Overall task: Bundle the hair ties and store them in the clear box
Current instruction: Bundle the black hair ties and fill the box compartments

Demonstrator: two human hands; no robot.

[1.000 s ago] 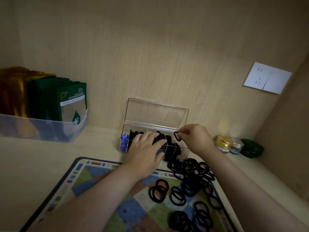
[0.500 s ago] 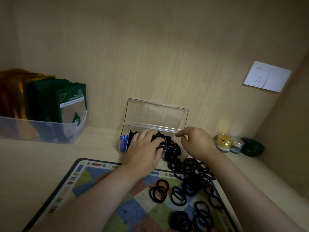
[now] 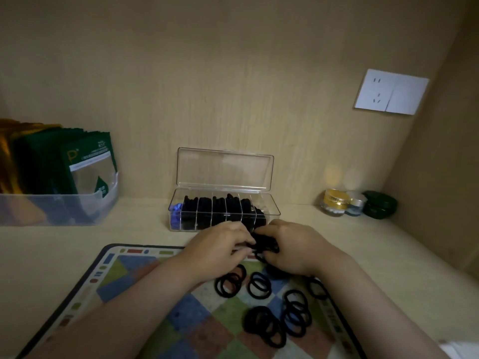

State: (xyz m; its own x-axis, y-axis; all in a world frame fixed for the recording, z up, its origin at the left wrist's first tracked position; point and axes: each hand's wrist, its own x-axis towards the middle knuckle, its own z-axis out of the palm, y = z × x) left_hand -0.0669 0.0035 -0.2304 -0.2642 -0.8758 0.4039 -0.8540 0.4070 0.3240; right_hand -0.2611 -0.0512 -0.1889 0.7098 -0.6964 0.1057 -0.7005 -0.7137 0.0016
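Both hands meet at the far edge of the patterned mat (image 3: pixel 124 275), over a bunch of hair ties (image 3: pixel 262 242) held between them. The left hand (image 3: pixel 220 244) pinches the bunch from its side with the fingers (image 3: pixel 243 238) pressed into the black loops. The right hand (image 3: pixel 290 247) has its fingers (image 3: pixel 270 229) curled over the bunch from the other side.

The clear box (image 3: pixel 272 206) stands just beyond the knuckles, toward the back edge of the desk (image 3: pixel 64 242), with its lid (image 3: pixel 224 167) upright and open. Its long axis runs left to right, parallel to that edge, and dividers split it into a row of compartments, most of them packed with black ties. The right end looks the least full, and it lies straight ahead of the right hand, so that hand seems better placed for the short forward carry. More loose hair ties (image 3: pixel 261 283) lie on the mat, nearer the person, not yet gathered.
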